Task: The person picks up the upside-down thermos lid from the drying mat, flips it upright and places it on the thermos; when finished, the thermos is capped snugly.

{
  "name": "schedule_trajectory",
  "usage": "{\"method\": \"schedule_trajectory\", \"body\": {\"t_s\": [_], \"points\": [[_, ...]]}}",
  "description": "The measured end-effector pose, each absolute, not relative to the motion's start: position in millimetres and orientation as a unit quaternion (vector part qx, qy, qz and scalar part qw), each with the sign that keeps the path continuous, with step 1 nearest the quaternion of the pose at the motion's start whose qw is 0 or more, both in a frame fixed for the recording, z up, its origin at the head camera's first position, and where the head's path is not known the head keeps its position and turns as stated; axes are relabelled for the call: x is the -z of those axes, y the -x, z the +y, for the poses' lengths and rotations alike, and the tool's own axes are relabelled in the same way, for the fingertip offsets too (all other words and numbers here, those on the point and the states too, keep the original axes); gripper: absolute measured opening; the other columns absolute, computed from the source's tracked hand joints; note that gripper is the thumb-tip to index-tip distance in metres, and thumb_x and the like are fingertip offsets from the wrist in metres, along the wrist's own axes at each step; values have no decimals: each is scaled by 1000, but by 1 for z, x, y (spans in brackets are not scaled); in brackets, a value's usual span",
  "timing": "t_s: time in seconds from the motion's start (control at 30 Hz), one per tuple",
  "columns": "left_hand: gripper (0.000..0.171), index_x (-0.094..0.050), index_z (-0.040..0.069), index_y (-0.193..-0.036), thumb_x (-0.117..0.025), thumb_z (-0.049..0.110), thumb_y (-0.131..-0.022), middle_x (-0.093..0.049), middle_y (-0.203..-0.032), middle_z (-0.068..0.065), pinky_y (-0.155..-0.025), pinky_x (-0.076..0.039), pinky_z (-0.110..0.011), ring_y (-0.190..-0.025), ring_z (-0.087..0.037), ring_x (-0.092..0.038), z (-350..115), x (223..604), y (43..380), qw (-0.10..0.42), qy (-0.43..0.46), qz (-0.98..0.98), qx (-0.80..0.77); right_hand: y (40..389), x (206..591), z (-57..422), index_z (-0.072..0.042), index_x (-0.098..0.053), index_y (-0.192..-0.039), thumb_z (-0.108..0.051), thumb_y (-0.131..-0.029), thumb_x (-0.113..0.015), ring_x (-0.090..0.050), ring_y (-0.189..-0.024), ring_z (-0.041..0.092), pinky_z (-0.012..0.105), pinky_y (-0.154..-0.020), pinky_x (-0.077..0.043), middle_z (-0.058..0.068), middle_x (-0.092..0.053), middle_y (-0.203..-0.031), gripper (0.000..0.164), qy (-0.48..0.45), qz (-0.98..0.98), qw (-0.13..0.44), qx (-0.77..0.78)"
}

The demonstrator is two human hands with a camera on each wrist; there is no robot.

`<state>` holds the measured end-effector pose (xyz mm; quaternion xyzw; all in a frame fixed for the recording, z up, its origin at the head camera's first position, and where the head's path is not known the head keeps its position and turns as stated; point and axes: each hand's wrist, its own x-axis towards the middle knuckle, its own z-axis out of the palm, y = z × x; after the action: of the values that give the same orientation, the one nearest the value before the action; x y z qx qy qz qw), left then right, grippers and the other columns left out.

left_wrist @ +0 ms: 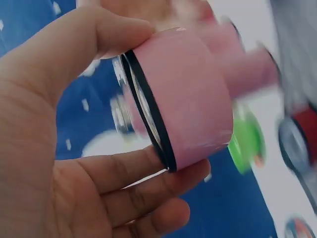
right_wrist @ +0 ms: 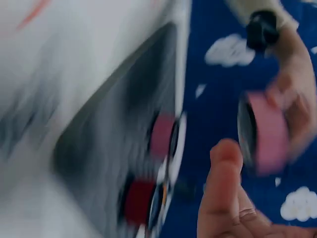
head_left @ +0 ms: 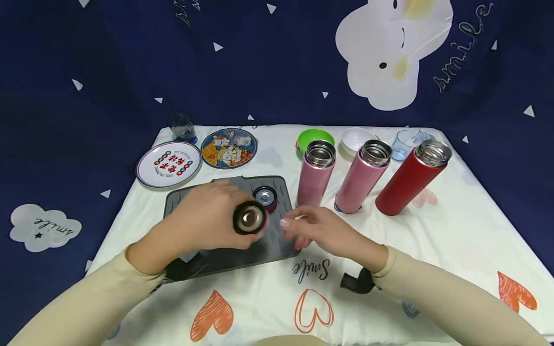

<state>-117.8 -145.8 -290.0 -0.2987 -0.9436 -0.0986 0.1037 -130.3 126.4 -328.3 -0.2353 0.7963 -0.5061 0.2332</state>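
A pink bottle lid (left_wrist: 190, 99) with a black rim is gripped between the thumb and fingers of my left hand (head_left: 212, 214), above a grey mat (head_left: 277, 230). In the head view the lid's underside (head_left: 251, 217) faces up toward the camera. My right hand (head_left: 322, 229) is just right of that lid, apart from it, its fingers loosely bent and holding nothing. A red lid (right_wrist: 138, 201) lies on the mat. Near it sits another pink lid (right_wrist: 162, 135), which the left hand hides in the head view.
Two pink bottles (head_left: 314, 180) (head_left: 361, 180) and a red bottle (head_left: 409, 182) stand uncapped at the right. Behind are a green bowl (head_left: 315, 137), a white bowl (head_left: 355, 139) and a clear glass (head_left: 403, 146). Two plates (head_left: 169, 178) (head_left: 229, 149) and a dark glass (head_left: 182, 129) occupy the back left.
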Motion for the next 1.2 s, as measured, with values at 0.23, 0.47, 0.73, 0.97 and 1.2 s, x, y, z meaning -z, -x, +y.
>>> {"method": "schedule_trajectory", "body": {"t_s": [0.23,0.47,0.73,0.97,1.2], "points": [[73,-66,16,-111,-77,68,-62,-62,-95,8,-70,-49,-32,-84,-11,-53,-105,287,123,69,325,-935,127,134,334,105,-7,-66,-98,-33,-90,-71,-67,-67,21,35,-63,-56,5,-71,-77,28,226,775,205,554],[66,-64,20,-116,-79,63,-69,-65,-94,10,-70,-52,-32,-83,-10,-61,-101,306,132,-89,226,-898,365,130,335,126,-6,-67,-114,-14,-73,-87,-64,-92,20,32,-82,-53,4,-66,-103,46,452,817,-233,272],[59,-68,13,-114,-92,35,-65,-64,-102,10,-71,-53,-30,-85,-8,-59,-77,289,169,87,278,-822,490,131,344,147,3,-33,-139,-26,-68,-89,-43,-117,31,45,-95,-41,19,-40,-135,95,254,849,-224,406],[68,-67,13,-118,-87,52,-65,-56,-99,10,-69,-47,-26,-87,-9,-51,-42,265,221,142,276,-844,437,171,367,136,-9,-14,-150,-32,-73,-87,-30,-135,27,47,-109,-27,10,-25,-149,109,76,818,-64,566],[73,-66,12,-124,-86,52,-66,-58,-103,6,-72,-45,-28,-89,-11,-49,-37,272,234,110,285,-863,402,195,378,127,-13,-43,-135,-34,-74,-87,-55,-109,16,39,-95,-43,2,-58,-121,78,84,811,-73,575]]}}
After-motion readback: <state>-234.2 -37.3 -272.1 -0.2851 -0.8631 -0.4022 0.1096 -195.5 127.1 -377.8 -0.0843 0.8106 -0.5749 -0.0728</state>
